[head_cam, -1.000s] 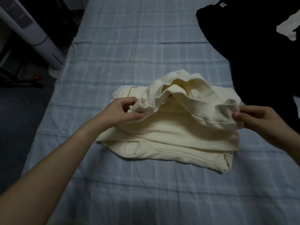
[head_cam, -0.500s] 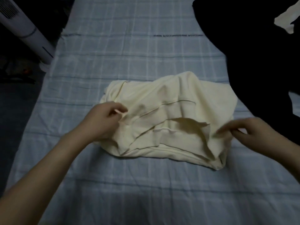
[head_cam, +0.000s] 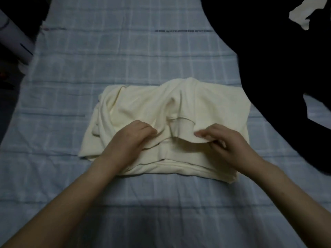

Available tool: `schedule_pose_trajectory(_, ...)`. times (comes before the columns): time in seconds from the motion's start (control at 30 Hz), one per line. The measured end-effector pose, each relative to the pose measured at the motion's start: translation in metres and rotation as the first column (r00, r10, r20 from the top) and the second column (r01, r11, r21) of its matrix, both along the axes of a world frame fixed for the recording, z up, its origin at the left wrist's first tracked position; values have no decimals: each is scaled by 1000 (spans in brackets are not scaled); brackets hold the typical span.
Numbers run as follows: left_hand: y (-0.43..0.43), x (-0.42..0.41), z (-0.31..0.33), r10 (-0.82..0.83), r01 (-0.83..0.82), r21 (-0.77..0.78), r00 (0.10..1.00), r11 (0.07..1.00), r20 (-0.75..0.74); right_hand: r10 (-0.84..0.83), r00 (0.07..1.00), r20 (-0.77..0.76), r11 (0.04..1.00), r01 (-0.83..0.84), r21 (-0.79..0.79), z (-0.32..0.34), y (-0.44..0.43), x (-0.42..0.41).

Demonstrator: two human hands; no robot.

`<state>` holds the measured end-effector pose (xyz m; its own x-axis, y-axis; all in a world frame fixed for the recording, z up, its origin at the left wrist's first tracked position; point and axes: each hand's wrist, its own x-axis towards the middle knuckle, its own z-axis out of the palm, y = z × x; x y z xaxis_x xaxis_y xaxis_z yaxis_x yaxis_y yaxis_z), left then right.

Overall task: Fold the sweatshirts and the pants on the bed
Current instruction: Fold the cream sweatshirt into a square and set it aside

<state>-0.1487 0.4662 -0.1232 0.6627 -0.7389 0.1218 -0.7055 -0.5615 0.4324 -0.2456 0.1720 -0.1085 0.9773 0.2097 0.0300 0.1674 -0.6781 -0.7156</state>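
Cream cotton sweatshirt (head_cam: 179,111), part-folded, lying mid-bed on blue plaid bedsheet (head_cam: 111,56). Left hand (head_cam: 131,138) gripping bunched fabric; right hand (head_cam: 227,140) pinching ribbed hem. Black garment (head_cam: 268,59) occupying far right corner.

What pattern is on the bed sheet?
The pale blue bed sheet has a plaid check of lighter and darker stripes, seen in the head view.

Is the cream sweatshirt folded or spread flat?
Folded, untidy: the cream sweatshirt is a compact stack, layered edges along its near side, top rumpled where left hand and right hand grip it.
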Motion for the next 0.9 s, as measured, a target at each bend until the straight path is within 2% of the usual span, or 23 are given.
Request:
schedule_pose_trajectory(0.1, 21, 6, 10, -3, 4, 10, 995, 1000, -95, 189, 976, -106, 946, -210, -248, 5, -8, -17)
schedule_pose_trajectory(0.17, 27, -2, 8, 85, -82, 22, 970, 996, -227, 274, 913, -301, 816, -386, -430, 1, -4, -26)
schedule_pose_trajectory(0.2, 28, -7, 6, 134, -136, 12, 950, 991, -281, 277, 874, -399, 770, -450, -451, -2, -2, -27)
schedule_pose_trajectory(0.23, 27, -11, 5, 166, -176, -8, 938, 984, -304, 251, 851, -461, 786, -457, -417, -1, -1, -25)
schedule_pose_trajectory(0.27, 24, -13, 4, 188, -208, -40, 938, 977, -292, 199, 850, -487, 851, -397, -344, 3, 0, -21)
schedule_pose_trajectory(0.3, 21, -13, 4, 210, -238, -87, 945, 967, -253, 125, 871, -475, 931, -268, -246, 8, 1, -16)
schedule_pose_trajectory(0.33, 16, -12, 5, 253, -280, -130, 949, 951, -191, 33, 921, -387, 982, -103, -161, 12, 3, -10)
schedule_pose_trajectory(0.37, 11, -10, 5, 319, -335, -145, 939, 931, -127, -73, 972, -224, 993, 51, -103, 14, 7, -3)
schedule_pose_trajectory(0.4, 5, -8, 4, 390, -397, -126, 918, 909, -79, -181, 982, -46, 982, 178, -67, 14, 12, 5)
schedule_pose_trajectory(0.43, -1, -7, 2, 436, -439, -78, 898, 895, -57, -270, 958, 99, 959, 276, -55, 11, 21, 13)
schedule_pose_trajectory(0.47, -6, -8, -1, 447, -448, -5, 892, 894, -60, -323, 932, 167, 937, 339, -82, 7, 31, 22)
schedule_pose_trajectory(0.53, -12, -11, -9, 384, -376, 96, 919, 922, -90, -300, 945, 126, 919, 322, -225, -4, 51, 39)
schedule_pose_trajectory(0.63, 1, -1, -12, 290, -287, 38, 948, 957, -131, -218, 976, -4, 863, 191, -467, -31, 65, 47)
schedule_pose_trajectory(0.73, 29, 9, -14, 208, -211, -14, 970, 977, -127, -163, 987, -5, 839, 136, -527, -54, 65, 31)
schedule_pose_trajectory(0.77, 37, 7, -17, 202, -200, 31, 975, 979, -88, -138, 990, -7, 827, 111, -551, -61, 64, 24)
schedule_pose_trajectory(0.87, 44, -19, -40, 202, -217, 298, 976, 930, 81, -116, 993, -19, 785, 80, -615, -76, 62, 17)
schedule_pose_trajectory(0.9, 43, -26, -48, 194, -215, 331, 976, 919, 95, -116, 993, -16, 778, 81, -623, -79, 61, 18)
